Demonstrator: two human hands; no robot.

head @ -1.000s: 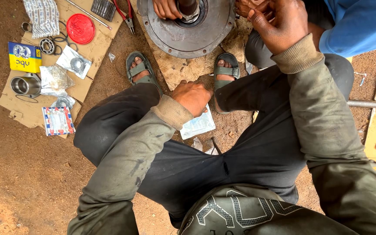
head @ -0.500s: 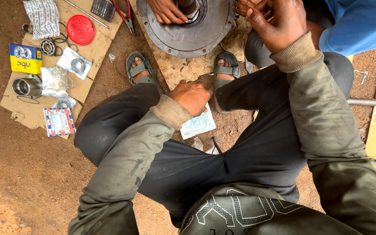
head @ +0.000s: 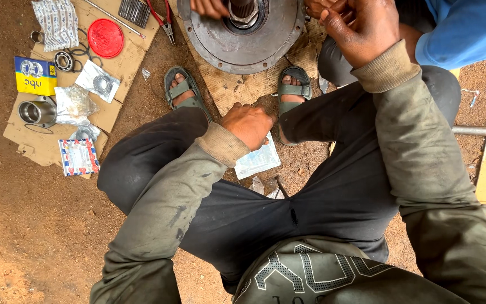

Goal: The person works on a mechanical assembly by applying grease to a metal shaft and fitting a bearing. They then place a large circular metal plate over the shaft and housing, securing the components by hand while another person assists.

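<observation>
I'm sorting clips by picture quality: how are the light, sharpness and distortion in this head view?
Head view: soft, even daylight, with only a faint shadow under the left hand; no glare, even on the metal disc; sharp throughout, down to the bearing parts on the cardboard; wide-angle stretch enlarges the sleeves at the bottom edge; the right hand is cropped at the top.

Red lid (head: 106, 38), pliers (head: 163, 18), bearing (head: 63, 61), steel cup (head: 36, 111) on cardboard (head: 40, 147).
</observation>
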